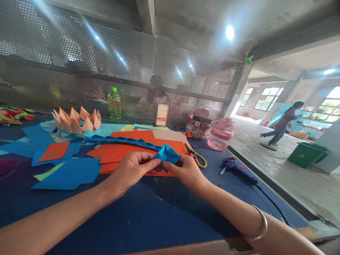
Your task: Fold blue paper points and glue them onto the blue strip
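left hand: fingers curled nearly closed, pinching the left edge of the paper;
right hand: also nearly closed, fingertips gripping the paper's right side from the near side;
blue folded paper: a pointed piece held between both hands, just above the orange paper sheets;
handling: an even pinch from both sides should keep the creases sharp and the point centred;
nearby: a long blue folded strip lies on the orange paper sheets; yellow-handled scissors sit just right of the hands; a blue glue gun lies further right; a peach folded paper crown stands far left;
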Action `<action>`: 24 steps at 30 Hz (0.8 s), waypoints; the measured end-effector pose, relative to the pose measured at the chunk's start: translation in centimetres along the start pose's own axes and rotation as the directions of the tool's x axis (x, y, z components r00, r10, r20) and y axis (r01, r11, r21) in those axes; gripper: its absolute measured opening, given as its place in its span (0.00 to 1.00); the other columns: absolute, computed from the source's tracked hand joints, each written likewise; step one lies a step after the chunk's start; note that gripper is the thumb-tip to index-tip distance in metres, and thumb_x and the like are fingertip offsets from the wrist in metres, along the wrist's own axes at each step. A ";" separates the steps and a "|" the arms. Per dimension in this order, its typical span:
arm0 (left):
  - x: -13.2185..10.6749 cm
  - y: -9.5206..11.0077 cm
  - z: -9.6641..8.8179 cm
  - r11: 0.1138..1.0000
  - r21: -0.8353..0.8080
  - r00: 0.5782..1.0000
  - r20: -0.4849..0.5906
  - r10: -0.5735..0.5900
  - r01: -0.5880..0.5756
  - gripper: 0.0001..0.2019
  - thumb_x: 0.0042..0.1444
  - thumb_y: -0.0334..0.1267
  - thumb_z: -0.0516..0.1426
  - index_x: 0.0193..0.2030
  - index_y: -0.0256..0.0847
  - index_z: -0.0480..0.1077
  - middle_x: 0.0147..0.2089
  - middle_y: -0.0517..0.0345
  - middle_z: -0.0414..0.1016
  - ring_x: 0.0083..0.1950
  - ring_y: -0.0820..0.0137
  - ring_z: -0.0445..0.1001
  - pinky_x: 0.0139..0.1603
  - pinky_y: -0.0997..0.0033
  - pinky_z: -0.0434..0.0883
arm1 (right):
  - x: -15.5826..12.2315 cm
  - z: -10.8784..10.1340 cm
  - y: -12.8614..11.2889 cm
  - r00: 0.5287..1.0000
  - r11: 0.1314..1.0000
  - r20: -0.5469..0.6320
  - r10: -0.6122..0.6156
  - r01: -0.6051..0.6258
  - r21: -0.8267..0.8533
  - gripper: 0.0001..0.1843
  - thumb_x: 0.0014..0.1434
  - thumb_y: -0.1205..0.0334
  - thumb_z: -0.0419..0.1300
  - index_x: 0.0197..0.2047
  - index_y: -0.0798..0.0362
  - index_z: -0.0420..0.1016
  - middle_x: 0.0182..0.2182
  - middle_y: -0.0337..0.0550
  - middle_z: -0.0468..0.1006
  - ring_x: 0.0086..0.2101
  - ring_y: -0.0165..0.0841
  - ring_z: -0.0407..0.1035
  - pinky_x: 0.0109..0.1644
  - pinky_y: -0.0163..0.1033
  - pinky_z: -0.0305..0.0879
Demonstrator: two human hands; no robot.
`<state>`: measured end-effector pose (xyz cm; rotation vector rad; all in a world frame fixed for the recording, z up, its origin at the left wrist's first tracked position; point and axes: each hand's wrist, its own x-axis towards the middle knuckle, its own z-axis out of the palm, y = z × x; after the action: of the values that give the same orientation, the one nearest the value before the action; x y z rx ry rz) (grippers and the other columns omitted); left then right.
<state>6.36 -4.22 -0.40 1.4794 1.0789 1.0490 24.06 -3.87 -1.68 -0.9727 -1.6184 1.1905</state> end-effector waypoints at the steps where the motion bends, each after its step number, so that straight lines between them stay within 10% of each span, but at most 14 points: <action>1: 0.0 0.0 0.0 1.000 -0.017 1.000 0.010 -0.016 0.016 0.11 0.45 0.46 0.64 0.30 0.40 0.78 0.30 0.58 0.81 0.35 0.68 0.76 0.42 0.70 0.72 | 0.0 0.0 0.0 1.000 1.000 -0.004 -0.005 0.005 -0.015 0.11 0.51 0.56 0.63 0.29 0.57 0.75 0.21 0.34 0.71 0.23 0.24 0.57 0.28 0.31 0.53; 11: 0.0 0.3 -0.2 0.965 -0.196 0.976 0.161 -0.143 0.174 0.10 0.48 0.44 0.63 0.31 0.39 0.78 0.29 0.54 0.81 0.34 0.69 0.77 0.37 0.74 0.73 | -0.1 -0.3 -0.4 0.994 0.994 0.041 -0.105 0.106 -0.010 0.12 0.51 0.54 0.63 0.27 0.56 0.72 0.21 0.33 0.66 0.24 0.24 0.55 0.29 0.32 0.55; 24: 0.0 0.0 -0.4 0.968 -0.202 0.986 0.108 -0.128 0.148 0.11 0.50 0.44 0.62 0.32 0.39 0.78 0.32 0.53 0.81 0.37 0.66 0.77 0.41 0.69 0.73 | 0.2 -0.3 0.0 0.997 0.998 0.041 -0.060 0.060 -0.005 0.14 0.51 0.52 0.61 0.28 0.56 0.73 0.22 0.35 0.69 0.25 0.26 0.58 0.32 0.33 0.57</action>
<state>5.94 -4.08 -0.29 1.2535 0.9594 0.9543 24.27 -3.63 -1.61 -0.9025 -1.6728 1.1723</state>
